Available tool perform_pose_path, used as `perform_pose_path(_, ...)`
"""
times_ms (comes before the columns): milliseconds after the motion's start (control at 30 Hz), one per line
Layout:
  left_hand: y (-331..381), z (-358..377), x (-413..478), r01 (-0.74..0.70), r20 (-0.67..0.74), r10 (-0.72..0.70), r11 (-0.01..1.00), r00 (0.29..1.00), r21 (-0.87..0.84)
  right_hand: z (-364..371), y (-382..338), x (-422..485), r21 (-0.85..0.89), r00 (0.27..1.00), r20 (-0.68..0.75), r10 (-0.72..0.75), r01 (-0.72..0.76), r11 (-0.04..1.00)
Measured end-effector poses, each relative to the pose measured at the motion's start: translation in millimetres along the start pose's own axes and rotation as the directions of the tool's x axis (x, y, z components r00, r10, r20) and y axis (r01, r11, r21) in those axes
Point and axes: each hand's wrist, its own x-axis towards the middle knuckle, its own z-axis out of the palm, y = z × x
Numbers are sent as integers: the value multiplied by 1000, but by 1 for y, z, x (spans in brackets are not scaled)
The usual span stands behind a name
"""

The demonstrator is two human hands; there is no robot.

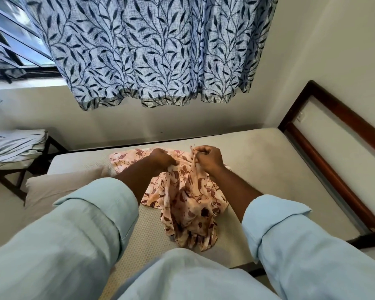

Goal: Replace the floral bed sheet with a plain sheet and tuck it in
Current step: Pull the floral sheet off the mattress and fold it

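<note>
The floral bed sheet, peach with maroon leaves, lies bunched in the middle of the bare cream mattress. My left hand grips a fold of it near its far edge. My right hand pinches another gathered edge and lifts it a little, so cloth hangs down toward me. A folded pale plain sheet rests on a dark wooden stand at the left.
A cream pillow lies at the mattress's left end. The dark wooden bed frame runs along the right side. A blue leaf-print curtain hangs over the far wall, with a window at upper left.
</note>
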Motion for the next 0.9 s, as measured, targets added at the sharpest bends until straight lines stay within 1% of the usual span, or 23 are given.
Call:
perform_pose_path(100,-3,1,2,32,60,-29,998,998,-49,4,-2,-3,39,999,33,0,-1,999)
perform_pose_path(233,-3,-1,4,-39,77,48,992,996,-118,7,-3,-4,47,999,40,-15,13,999)
perform_pose_path(300,-1,2,2,-93,75,101,990,992,-101,9,-4,-4,45,999,36,-20,18,999)
perform_pose_path(433,6,9,-5,-196,48,195,981,980,2,12,-7,-7,-9,998,-8,-68,68,998)
perform_pose_path(667,8,16,-6,-245,-9,245,969,970,-19,14,-7,-8,-34,995,8,-99,100,994)
perform_pose_path(767,7,19,-3,-239,-17,238,969,971,-69,16,-4,-9,-37,994,21,-103,104,994)
perform_pose_path(900,5,20,3,-198,-11,201,955,980,-221,14,-3,-11,-28,994,40,-103,104,994)
